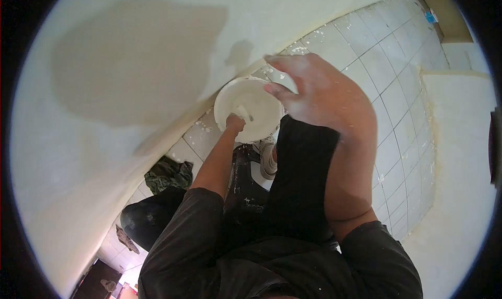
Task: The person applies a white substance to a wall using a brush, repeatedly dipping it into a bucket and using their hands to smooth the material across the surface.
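Note:
A round white bucket (266, 127) stands on the tiled floor by the wall, with whitish material inside. My left hand (235, 122) reaches into it at the near left side, its fingers closed round a small, pale-coated thing that I cannot make out. To the right of the bucket and closer to the camera, my right hand (308, 89) is raised with thumb and fingers apart and nothing between them. White residue covers much of its skin.
Pale wall (130, 58) runs along the left. White-spattered tiles (387, 79) extend to the right. A dark green crumpled cloth (168, 174) lies at the left near my knee. My shoe (269, 162) is just below the bucket. Another pale wall (460, 142) rises at the right.

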Demonstrator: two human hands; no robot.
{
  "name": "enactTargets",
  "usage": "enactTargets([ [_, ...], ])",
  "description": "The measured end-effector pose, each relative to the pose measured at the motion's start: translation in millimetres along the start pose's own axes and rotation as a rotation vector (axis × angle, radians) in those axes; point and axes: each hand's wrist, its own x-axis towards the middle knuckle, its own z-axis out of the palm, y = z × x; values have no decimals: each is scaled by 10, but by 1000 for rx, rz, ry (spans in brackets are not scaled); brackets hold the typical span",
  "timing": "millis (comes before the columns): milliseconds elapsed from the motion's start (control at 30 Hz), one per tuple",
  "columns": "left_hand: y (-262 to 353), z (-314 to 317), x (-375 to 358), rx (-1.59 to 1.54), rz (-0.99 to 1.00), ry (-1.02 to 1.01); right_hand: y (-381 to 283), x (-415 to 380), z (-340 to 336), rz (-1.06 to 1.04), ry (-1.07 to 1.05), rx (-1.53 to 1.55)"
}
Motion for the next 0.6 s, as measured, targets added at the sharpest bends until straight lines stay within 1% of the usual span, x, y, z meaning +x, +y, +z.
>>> enactTargets([
  [33, 20, 29, 20, -123, -159, 29, 69, -42, -17, 15, 37, 35],
  [100, 18, 104, 82, -144, -209, 66, 177, 13, 67, 13, 107, 132],
  [167, -32, 310, 198, -181, -190, 107, 339, 165, 289, -5, 166, 266],
  [233, -104, 539, 326, -233, -148, 145, 393, 242, 404, 22, 92, 329],
  [300, -105, 653, 353, 16, -105, 399, 439, 321, 418, 50, 62, 332],
  [367, -49, 716, 330, -77, -138, 460, 470, 355, 430, 92, 41, 292],
  [433, 43, 316, 61, -488, -248, 324, 521, 375, 478, 96, 67, 271],
  [533, 176, 87, -154, -498, -265, 347, 573, 411, 512, 115, 67, 293],
  [600, 138, 75, -199, -315, -140, 358, 590, 446, 514, 121, 63, 305],
])
